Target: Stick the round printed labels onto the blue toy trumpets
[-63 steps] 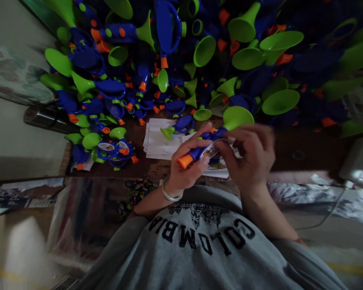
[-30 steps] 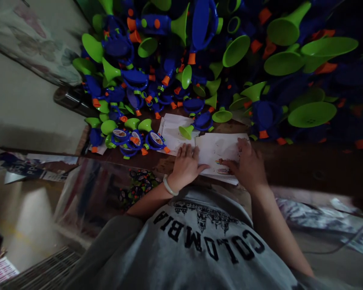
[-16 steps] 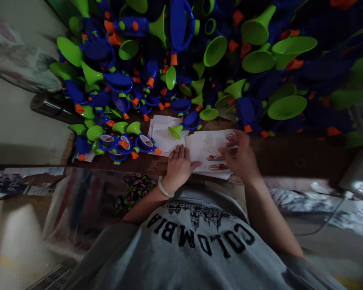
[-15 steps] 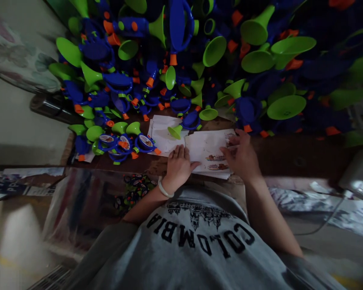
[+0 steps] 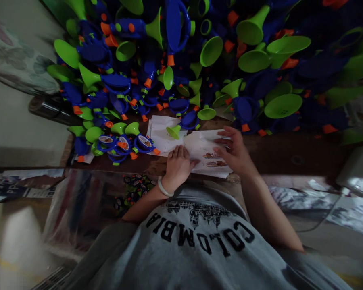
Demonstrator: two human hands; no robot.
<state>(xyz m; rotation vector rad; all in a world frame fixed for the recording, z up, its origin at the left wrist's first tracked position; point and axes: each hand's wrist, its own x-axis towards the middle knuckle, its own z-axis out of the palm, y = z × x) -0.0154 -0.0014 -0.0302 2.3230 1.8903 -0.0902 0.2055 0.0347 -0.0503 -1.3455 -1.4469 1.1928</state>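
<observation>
A stack of white sheets [image 5: 201,141] with small brown printed pictures lies in front of me. My left hand [image 5: 179,165] rests flat at its left edge, fingers extended and thumb on the paper. Over the right part of the stack is my right hand [image 5: 232,150], its fingers apart and partly curled; whether a fingertip touches the paper I cannot tell. More white paper [image 5: 159,133] lies to the left, with a blue and green toy horn [image 5: 189,120] at its upper right. Several horns with oval picture labels [image 5: 144,141] sit left of the paper.
A large heap of blue, green and orange toy horns [image 5: 177,28] covers the far side of the brown table [image 5: 290,157]. A dark cylinder [image 5: 53,108] lies at the left. Below the table edge is a clear plastic bag [image 5: 87,209].
My right hand has moved left and slightly away from me, from the sheets' right edge to over them. My left hand stays in nearly the same place.
</observation>
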